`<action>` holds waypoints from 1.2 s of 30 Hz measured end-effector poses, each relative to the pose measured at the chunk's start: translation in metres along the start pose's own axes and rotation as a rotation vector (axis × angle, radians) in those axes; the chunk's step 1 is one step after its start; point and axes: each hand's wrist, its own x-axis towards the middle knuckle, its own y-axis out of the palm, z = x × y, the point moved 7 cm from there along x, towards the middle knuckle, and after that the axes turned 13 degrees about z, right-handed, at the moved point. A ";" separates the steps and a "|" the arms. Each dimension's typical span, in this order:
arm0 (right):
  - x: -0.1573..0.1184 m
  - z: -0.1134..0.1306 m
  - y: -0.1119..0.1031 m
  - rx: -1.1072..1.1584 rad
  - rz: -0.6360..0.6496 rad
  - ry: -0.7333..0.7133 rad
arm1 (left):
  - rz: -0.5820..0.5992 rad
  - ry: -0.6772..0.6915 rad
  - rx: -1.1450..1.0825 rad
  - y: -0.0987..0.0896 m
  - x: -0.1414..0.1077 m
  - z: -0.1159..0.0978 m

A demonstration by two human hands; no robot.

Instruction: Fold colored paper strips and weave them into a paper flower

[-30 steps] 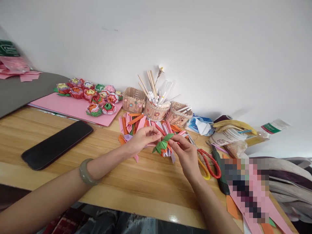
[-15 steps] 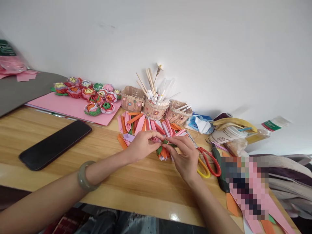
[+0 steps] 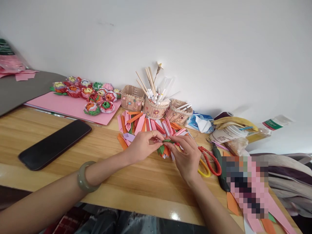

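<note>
My left hand point(image 3: 142, 145) and my right hand point(image 3: 184, 156) meet over the middle of the table, fingertips nearly touching. Between them they pinch a small folded green paper piece point(image 3: 168, 141); fingers cover part of it. Just below and behind it lie green, orange and white folded pieces point(image 3: 162, 151). Past my fingers spreads a pile of folded paper strips point(image 3: 140, 123) in pink, orange, red and lilac. A ring is on a left finger, and a jade-coloured bangle point(image 3: 85, 176) circles the left wrist.
Folded paper flowers point(image 3: 94, 98) stand on pink sheets point(image 3: 46, 103) at the back left, near a black phone point(image 3: 55, 144). Three decorated baskets point(image 3: 156, 109) line the wall. Right of my hands lie red-handled scissors point(image 3: 211, 161), a lidded cup point(image 3: 225, 134) and paper strips point(image 3: 275, 203).
The green piece has turned a little between my fingertips and now shows more of its flat side. My right fingers have shifted slightly; the left hand stays nearly still.
</note>
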 end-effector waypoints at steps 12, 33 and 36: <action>0.000 0.012 -0.002 -0.093 0.008 -0.082 | -0.005 0.140 0.051 0.000 -0.001 -0.012; 0.012 0.001 0.002 0.353 0.238 -0.010 | 0.063 -0.010 -0.220 -0.004 0.006 -0.002; 0.013 0.002 0.000 0.278 0.246 -0.017 | 0.094 -0.024 -0.148 -0.006 0.006 -0.001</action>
